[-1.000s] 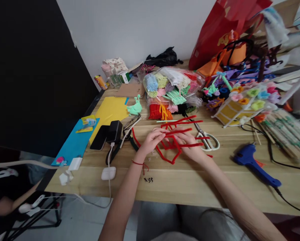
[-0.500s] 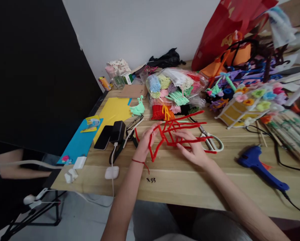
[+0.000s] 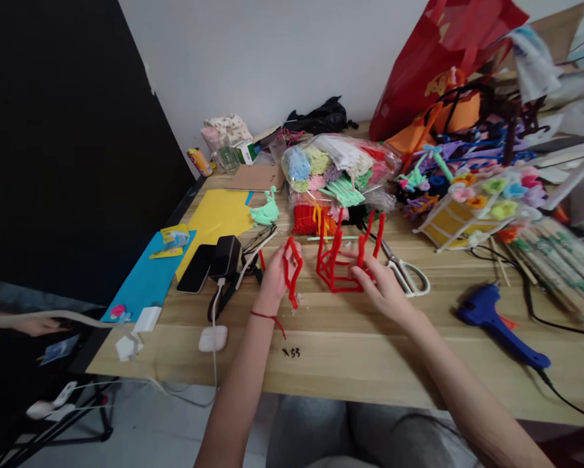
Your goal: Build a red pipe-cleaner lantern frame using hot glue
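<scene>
A bent red pipe cleaner loop (image 3: 292,276) with angular corners is in my left hand (image 3: 274,276), whose fingers are closed on it. To its right stands a red pipe cleaner frame (image 3: 338,288), with a many-sided base at the bottom and several posts pointing up. My right hand (image 3: 384,286) grips this frame at its right side; the fingertips are partly hidden behind a post. Behind the frame lies a pale green stick (image 3: 328,238). White-handled scissors (image 3: 409,278) rest just right of my right hand.
A blue glue gun (image 3: 501,325) lies at the right with its cord. Bagged pipe cleaners (image 3: 343,162) and a green swan figure (image 3: 266,209) stand behind. Left are a phone (image 3: 194,270), a black charger (image 3: 224,257) and an earbud case (image 3: 212,338). Another person's hand (image 3: 41,326) shows far left.
The red frame has turned from lying sideways, posts to the right, to standing with posts up. My left hand has moved apart from it with the loop.
</scene>
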`<action>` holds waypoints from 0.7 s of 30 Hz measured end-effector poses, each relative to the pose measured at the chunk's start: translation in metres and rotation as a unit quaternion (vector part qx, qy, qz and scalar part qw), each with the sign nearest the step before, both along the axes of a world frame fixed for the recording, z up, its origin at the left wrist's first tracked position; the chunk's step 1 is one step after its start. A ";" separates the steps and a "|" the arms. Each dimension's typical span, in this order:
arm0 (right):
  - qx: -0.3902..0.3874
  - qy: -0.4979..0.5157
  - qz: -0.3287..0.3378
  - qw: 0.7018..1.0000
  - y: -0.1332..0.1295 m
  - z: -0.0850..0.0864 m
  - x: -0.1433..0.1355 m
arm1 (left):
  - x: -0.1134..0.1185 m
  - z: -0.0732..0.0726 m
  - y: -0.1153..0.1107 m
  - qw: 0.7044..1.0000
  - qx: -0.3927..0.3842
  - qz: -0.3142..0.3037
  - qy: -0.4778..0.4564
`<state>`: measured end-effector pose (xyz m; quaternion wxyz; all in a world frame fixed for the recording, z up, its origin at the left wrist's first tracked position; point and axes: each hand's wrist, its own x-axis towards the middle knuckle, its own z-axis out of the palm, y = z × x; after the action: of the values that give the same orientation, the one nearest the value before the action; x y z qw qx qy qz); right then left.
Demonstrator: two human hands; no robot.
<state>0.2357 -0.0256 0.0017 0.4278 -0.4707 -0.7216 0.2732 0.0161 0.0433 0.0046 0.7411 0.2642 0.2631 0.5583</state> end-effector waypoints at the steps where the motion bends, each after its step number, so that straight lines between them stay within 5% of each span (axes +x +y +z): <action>1: 0.000 -0.001 0.022 1.000 -0.001 0.002 0.000 | 0.000 0.002 0.000 1.000 -0.004 -0.003 -0.001; 7: -0.051 0.161 0.127 0.977 -0.008 0.005 -0.006 | -0.003 0.018 -0.011 0.998 -0.014 -0.061 -0.016; 15: -0.117 0.405 0.237 0.876 -0.001 0.007 -0.004 | -0.002 0.034 -0.020 0.999 0.005 -0.003 -0.046; 21: -0.109 0.351 0.259 0.893 0.001 0.011 0.004 | -0.006 0.030 -0.017 0.995 -0.001 0.062 -0.079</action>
<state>0.2396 -0.0243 0.0126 0.5134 -0.1843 -0.5866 0.5986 0.0098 0.0259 0.0343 0.7240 0.2014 0.2201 0.6220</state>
